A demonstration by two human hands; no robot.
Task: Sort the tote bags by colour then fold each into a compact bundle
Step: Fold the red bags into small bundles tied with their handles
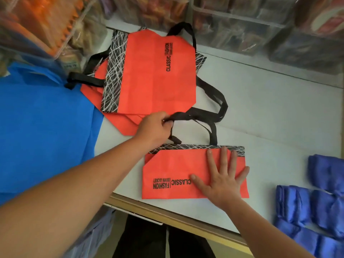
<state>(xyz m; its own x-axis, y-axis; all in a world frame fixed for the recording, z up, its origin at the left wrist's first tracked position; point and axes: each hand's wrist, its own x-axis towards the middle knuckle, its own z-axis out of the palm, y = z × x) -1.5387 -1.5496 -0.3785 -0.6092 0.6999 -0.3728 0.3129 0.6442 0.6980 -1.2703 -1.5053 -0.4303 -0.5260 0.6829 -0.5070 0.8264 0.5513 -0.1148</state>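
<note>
Near the front edge of the white table (270, 118), a half-folded orange tote bag (167, 170) lies flat under the right hand (221, 175), whose straight, spread fingers press its right part. Just behind the bag, the left hand (155, 127) pinches a black handle (195, 116) with curled fingers. Farther back is a stack of orange bags (154, 71), and folded blue bundles (307, 211) lie at right.

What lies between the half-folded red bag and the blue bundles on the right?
Head view: only bare white table between red bag and blue bundles.
</note>
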